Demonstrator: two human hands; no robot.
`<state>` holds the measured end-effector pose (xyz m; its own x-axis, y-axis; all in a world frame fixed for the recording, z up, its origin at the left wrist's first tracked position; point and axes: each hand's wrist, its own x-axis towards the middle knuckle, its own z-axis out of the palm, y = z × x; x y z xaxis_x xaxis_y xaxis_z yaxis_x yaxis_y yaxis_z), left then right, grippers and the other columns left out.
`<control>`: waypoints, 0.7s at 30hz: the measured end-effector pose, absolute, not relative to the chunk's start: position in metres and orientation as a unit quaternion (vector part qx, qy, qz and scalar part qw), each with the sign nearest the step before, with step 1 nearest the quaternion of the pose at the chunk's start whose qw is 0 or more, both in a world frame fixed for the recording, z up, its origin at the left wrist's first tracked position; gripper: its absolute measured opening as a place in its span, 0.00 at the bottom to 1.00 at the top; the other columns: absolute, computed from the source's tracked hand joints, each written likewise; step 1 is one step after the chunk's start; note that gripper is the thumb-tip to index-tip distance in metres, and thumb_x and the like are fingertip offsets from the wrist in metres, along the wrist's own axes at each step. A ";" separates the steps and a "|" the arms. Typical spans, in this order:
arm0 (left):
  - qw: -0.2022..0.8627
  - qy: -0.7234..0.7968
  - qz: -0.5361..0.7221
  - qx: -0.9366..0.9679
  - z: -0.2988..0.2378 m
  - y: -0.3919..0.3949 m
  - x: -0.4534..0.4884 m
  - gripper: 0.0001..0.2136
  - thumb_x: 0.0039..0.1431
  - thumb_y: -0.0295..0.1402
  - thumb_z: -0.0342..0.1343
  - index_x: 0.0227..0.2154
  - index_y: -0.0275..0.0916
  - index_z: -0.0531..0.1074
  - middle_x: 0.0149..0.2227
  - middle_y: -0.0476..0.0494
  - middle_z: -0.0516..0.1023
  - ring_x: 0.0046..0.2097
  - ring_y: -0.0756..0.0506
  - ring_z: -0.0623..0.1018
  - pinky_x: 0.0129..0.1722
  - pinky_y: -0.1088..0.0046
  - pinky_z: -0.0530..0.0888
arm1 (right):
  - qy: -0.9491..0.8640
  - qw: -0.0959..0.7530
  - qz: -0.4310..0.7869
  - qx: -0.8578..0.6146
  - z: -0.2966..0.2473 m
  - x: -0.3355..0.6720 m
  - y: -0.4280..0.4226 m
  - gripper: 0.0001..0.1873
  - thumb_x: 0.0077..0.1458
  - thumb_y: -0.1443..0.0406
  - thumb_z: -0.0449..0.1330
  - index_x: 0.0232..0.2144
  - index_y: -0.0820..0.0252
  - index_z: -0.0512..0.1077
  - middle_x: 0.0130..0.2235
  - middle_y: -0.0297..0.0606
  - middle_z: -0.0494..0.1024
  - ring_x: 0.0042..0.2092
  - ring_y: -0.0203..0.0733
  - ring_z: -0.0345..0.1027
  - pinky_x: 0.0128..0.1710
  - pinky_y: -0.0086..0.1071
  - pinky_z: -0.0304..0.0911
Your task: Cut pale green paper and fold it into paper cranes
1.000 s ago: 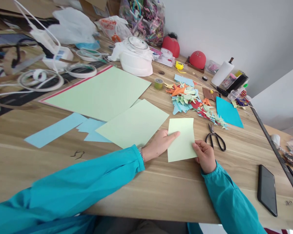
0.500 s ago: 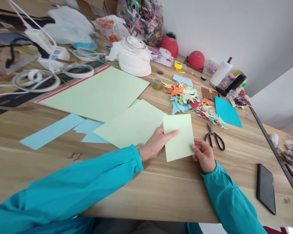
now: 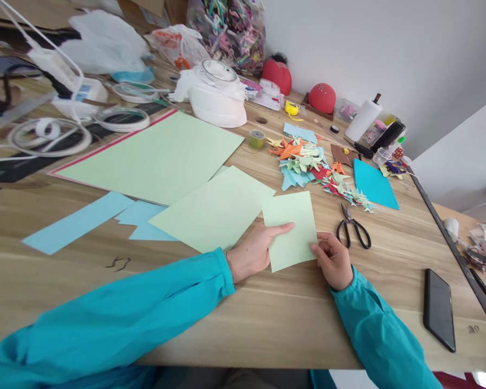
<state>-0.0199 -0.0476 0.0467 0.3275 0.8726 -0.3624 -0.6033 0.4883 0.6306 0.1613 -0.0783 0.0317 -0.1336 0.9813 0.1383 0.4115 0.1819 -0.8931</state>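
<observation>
Between my hands is a pale green sheet of paper (image 3: 291, 237), roughly rectangular and held just over the table. My left hand (image 3: 254, 251) grips its left side, thumb on top and fingers hidden underneath. At the lower right edge, my right hand (image 3: 332, 259) pinches the paper between thumb and fingers. A larger pale green sheet (image 3: 210, 208) lies behind my left hand. Black-handled scissors (image 3: 351, 227) rest on the table beyond my right hand, blades pointing away.
Folded paper pieces (image 3: 303, 159) in several colours are heaped ahead, near a turquoise sheet (image 3: 375, 183). Blue paper strips (image 3: 79, 222) lie left, below a big green sheet (image 3: 154, 154). A phone (image 3: 439, 309) lies right. A spool (image 3: 257, 139) stands behind.
The held paper has shifted slightly left in view, with both hands still on it. The whole view has also slid a little left.
</observation>
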 end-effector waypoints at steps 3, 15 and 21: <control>0.781 0.355 0.480 0.181 0.051 -0.047 -0.020 0.20 0.45 0.27 0.66 0.44 0.35 0.74 0.43 0.37 0.80 0.41 0.37 0.80 0.42 0.59 0.78 | -0.688 0.375 0.309 -0.539 0.033 0.166 -0.078 0.18 0.58 0.53 0.55 0.41 0.61 0.72 0.16 0.24 0.60 0.18 0.31 0.54 0.20 0.27 0.53; 0.763 0.387 0.494 0.153 0.061 -0.037 -0.031 0.17 0.50 0.23 0.61 0.45 0.30 0.73 0.42 0.34 0.80 0.40 0.38 0.81 0.41 0.60 0.80 | -0.493 0.252 -0.096 -0.828 0.034 0.224 -0.042 0.23 0.52 0.60 0.57 0.50 0.62 0.69 0.48 0.51 0.73 0.49 0.56 0.66 0.49 0.48 0.57; 0.774 0.369 0.500 0.121 0.058 -0.032 -0.033 0.17 0.53 0.21 0.58 0.47 0.30 0.73 0.39 0.35 0.81 0.39 0.39 0.82 0.43 0.60 0.80 | -0.579 0.200 -0.036 -0.789 0.026 0.226 -0.042 0.24 0.49 0.66 0.57 0.51 0.61 0.69 0.46 0.50 0.73 0.50 0.52 0.66 0.50 0.42 0.59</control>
